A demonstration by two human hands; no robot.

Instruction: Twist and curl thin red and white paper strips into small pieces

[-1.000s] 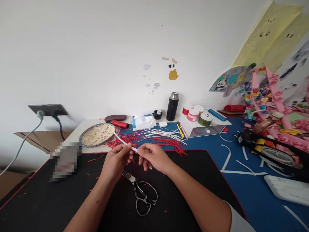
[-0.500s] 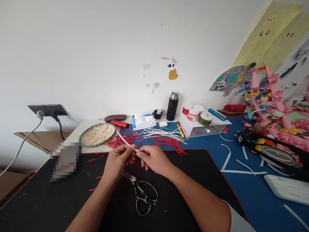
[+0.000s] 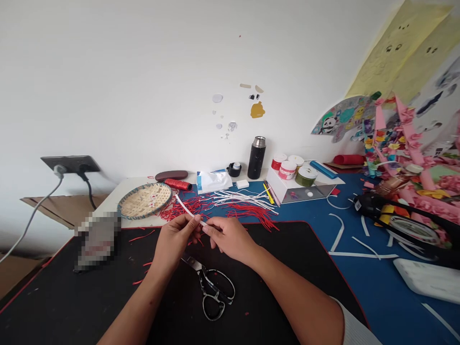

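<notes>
A narrow white strip (image 3: 185, 206) is pinched between the fingers of both hands above the black mat (image 3: 287, 268). My left hand (image 3: 177, 235) grips it with thumb and forefinger, and its free end sticks up to the upper left. Close beside it, my right hand (image 3: 229, 235) pinches the strip's other end; the fingertips nearly meet. Black-handled scissors (image 3: 215, 292) lie on the mat below the hands, their blade tips hidden by my left hand. Behind the hands lie red cords (image 3: 251, 214) and a pile of white strips (image 3: 244, 199).
A woven basket (image 3: 143, 201) and a red thread spool (image 3: 178, 184) stand at back left. Near the wall are a tissue pack (image 3: 214, 181), a black bottle (image 3: 257, 158) and a white box (image 3: 302, 191) bearing ribbon rolls. Pink paper flowers (image 3: 409, 143) crowd the right.
Almost nothing differs. Both hands keep their pinch on the white strip, and the right hand's lower fingers have curled in slightly.
</notes>
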